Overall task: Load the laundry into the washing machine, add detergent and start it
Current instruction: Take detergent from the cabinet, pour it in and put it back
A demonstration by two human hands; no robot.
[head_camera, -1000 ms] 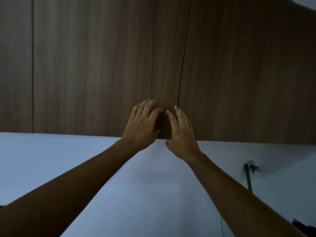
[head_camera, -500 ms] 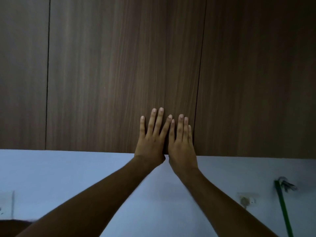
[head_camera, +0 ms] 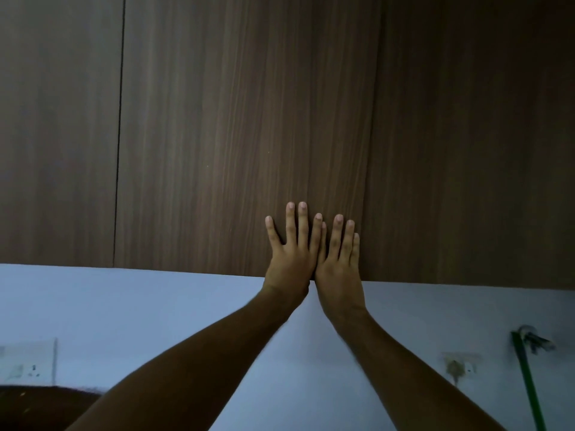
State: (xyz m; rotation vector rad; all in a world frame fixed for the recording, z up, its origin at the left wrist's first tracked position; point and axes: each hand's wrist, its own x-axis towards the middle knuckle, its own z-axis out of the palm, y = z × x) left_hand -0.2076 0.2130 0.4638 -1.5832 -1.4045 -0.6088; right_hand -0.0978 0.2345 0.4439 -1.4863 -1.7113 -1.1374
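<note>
Both my hands lie flat, side by side, against the lower right corner of a dark wood-grain cabinet door [head_camera: 242, 135] overhead. My left hand [head_camera: 292, 247] has its fingers straight and a little spread. My right hand [head_camera: 340, 259] has straight fingers held together, right beside the door's right-hand seam. Neither hand holds anything. No washing machine, laundry or detergent is in view.
More cabinet doors stand to the left [head_camera: 59, 129] and right [head_camera: 473, 135]. Below them runs a pale wall [head_camera: 140, 306] with a socket plate [head_camera: 31, 365] at the lower left, another plate [head_camera: 460, 367] at the lower right, and a green hose [head_camera: 525, 377] on a tap.
My hands went from fingers curled at the door's bottom edge to lying flat on the door. The view has tilted down a little, showing more wall.
</note>
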